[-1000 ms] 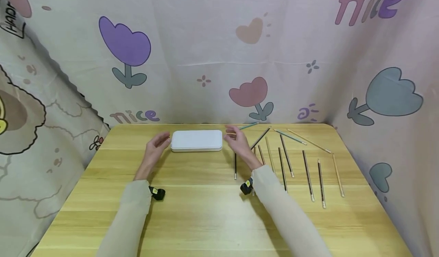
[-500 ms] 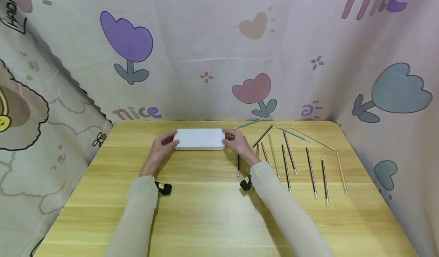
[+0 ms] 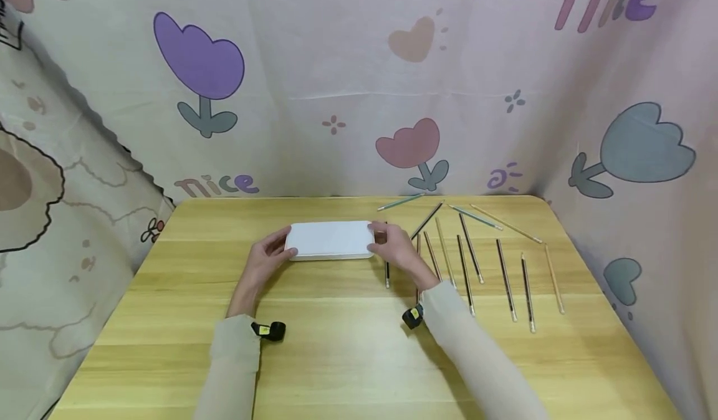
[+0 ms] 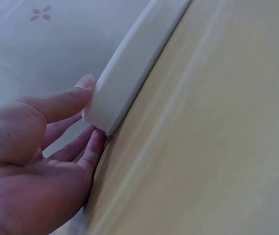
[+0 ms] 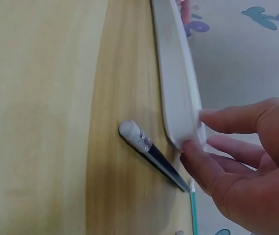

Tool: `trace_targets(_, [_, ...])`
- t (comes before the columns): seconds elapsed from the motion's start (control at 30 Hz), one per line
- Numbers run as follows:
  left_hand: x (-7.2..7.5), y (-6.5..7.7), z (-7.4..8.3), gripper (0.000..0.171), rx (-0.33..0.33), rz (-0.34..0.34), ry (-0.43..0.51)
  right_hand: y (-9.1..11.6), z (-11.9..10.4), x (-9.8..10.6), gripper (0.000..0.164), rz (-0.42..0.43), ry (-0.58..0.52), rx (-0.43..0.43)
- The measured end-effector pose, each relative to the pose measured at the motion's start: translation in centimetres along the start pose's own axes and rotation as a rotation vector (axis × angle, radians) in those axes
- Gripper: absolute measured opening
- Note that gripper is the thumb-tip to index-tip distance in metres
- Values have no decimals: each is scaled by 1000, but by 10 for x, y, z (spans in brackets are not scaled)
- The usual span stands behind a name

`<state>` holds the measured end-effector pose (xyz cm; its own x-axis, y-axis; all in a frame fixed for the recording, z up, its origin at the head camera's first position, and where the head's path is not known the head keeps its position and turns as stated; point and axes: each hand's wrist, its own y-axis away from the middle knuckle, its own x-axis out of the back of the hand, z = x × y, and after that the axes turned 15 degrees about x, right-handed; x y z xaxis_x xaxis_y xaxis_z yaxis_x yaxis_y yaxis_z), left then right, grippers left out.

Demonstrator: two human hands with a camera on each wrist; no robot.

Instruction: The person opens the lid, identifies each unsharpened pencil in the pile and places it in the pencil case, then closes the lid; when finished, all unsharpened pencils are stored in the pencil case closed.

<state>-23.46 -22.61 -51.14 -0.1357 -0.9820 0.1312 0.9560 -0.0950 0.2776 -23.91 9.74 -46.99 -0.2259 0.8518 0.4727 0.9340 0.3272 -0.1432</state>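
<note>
A flat white pencil box (image 3: 330, 240) with rounded corners lies lengthwise across the table in the head view. My left hand (image 3: 267, 259) grips its left end, the thumb on the near edge and the fingers round the far side. At the other end my right hand (image 3: 394, 247) pinches the box between thumb and fingers. In the left wrist view the box's side wall (image 4: 120, 78) is close to the wood, and I cannot tell whether it is raised. A dark pencil (image 5: 151, 156) with a white eraser lies beside the right hand in the right wrist view.
Several pencils, among them a black pencil (image 3: 506, 280), a teal pencil (image 3: 475, 217) and a yellow pencil (image 3: 554, 278), lie scattered on the right side. The wooden table (image 3: 336, 357) ends at a printed curtain (image 3: 314, 65) at the back and sides.
Both hands have come inward and taken hold of the white pencil box by its ends. Hands and box have then shifted nearer to me. The scattered pencils stay where they were.
</note>
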Motion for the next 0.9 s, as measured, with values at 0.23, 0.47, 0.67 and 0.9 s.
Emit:
trace_targets(0.23, [-5, 18, -7, 67, -31, -16, -72, 23, 0, -6, 63, -31, 5, -4])
trace_targets(0.47, [-13, 25, -9, 71, -85, -6, -61, 34, -1, -2, 64, -12, -1, 35])
trace_targets(0.67, [-24, 35, -14, 80, -116, 27, -122, 45, -1, 3, 67, -75, 55, 66])
trace_targets(0.9, [-41, 40, -11, 95, -150, 72, -205, 47, -2, 13, 65, -119, 164, 172])
